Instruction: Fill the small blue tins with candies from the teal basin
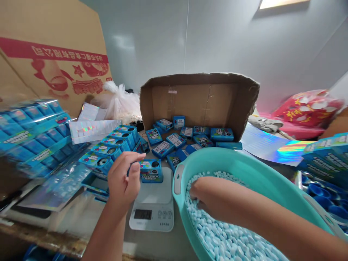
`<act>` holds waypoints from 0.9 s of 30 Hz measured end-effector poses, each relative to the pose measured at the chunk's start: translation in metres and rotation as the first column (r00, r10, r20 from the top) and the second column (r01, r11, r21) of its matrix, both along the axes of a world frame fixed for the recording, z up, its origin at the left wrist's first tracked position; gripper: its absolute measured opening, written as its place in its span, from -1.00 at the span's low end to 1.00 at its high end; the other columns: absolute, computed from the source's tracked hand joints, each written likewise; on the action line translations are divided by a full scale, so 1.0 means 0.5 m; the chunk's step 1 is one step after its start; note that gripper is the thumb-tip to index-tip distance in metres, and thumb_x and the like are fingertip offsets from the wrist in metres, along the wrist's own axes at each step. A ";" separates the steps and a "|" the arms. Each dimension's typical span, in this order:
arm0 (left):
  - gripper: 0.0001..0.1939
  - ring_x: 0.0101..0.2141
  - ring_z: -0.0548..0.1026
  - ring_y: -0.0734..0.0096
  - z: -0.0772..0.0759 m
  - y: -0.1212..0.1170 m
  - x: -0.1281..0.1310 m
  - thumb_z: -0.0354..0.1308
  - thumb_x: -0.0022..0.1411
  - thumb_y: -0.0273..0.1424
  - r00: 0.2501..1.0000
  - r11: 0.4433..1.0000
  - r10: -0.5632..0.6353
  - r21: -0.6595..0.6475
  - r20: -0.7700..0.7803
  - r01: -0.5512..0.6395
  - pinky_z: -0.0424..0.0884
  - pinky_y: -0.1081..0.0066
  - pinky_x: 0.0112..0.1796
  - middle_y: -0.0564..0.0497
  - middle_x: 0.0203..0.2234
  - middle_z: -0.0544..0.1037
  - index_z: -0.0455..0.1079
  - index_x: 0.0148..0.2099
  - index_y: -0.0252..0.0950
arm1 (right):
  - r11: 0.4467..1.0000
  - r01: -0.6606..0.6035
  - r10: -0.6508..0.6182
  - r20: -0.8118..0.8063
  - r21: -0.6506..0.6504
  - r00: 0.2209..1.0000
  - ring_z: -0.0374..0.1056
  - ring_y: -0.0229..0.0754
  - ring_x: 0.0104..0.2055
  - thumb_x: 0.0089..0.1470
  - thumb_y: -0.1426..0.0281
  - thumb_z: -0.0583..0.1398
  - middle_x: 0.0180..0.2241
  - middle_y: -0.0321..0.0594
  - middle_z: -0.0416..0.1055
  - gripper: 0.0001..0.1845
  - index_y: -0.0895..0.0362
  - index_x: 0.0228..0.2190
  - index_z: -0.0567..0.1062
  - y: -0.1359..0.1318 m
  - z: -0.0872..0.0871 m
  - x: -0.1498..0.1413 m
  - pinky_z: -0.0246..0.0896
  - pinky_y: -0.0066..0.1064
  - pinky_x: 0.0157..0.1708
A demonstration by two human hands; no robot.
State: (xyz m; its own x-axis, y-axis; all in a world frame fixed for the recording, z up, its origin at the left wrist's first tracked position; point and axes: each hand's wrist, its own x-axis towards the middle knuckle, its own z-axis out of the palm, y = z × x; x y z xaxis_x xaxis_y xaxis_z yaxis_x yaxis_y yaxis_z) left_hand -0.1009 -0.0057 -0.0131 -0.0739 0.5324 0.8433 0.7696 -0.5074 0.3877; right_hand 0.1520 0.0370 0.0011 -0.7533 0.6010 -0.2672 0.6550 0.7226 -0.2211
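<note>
My left hand point(123, 177) grips the left side of a small blue box point(151, 170) that stands on a white digital scale point(153, 203). My right hand point(199, 194) is dug into the pale blue tablets point(217, 232) that fill a teal basin point(244, 170); its fingers are buried in them. A row of the same blue boxes point(114, 145) lies just left of the scale.
An open cardboard tray point(201, 94) behind the scale holds several more blue boxes. Wrapped packs of boxes point(29, 134) sit at the left under a big carton point(51, 50). Holographic sheets point(274, 145), a white bag point(122, 101) and blue caps point(323, 197) lie around.
</note>
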 end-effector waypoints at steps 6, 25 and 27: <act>-0.83 -0.17 0.46 0.45 -0.012 0.008 0.023 0.09 0.36 -0.45 0.980 0.984 -0.082 -0.173 -0.179 0.051 0.35 0.43 -0.12 0.05 -0.21 0.51 0.41 -0.03 -0.21 | 0.998 0.047 -0.047 0.002 0.036 0.999 0.46 -0.04 -0.26 0.17 0.47 0.21 -0.29 -0.18 0.54 -0.89 0.12 -0.40 0.53 0.017 0.062 0.009 0.15 -0.32 -0.38; -0.70 -0.02 0.43 0.21 -0.012 0.032 -0.004 -0.08 0.46 -0.24 0.994 0.948 0.051 -0.318 0.100 -0.017 0.33 0.23 0.01 -0.08 -0.09 0.50 0.43 -0.06 -0.24 | 0.935 -0.164 0.290 -0.407 0.315 0.866 0.36 -0.08 -0.05 0.24 0.43 0.21 -0.13 -0.17 0.44 -0.85 0.08 -0.17 0.58 0.099 0.075 -0.134 0.13 -0.27 -0.09; -0.70 -0.02 0.43 0.20 -0.017 0.036 -0.008 -0.09 0.46 -0.24 0.995 0.944 0.040 -0.329 0.088 -0.009 0.34 0.22 0.02 -0.10 -0.08 0.50 0.42 -0.04 -0.25 | 0.934 -0.200 0.306 -0.376 0.296 0.875 0.37 -0.08 -0.07 0.20 0.45 0.23 -0.12 -0.15 0.42 -0.82 0.08 -0.15 0.57 0.107 0.072 -0.161 0.17 -0.31 -0.12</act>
State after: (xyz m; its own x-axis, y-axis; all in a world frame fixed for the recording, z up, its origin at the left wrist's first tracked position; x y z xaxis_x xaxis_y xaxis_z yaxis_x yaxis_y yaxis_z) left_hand -0.1050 0.0122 -0.0216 -0.1598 0.7755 0.6107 0.7329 -0.3212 0.5997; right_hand 0.0712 0.0905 0.0374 -0.8971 0.3795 0.2262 0.3305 0.9162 -0.2265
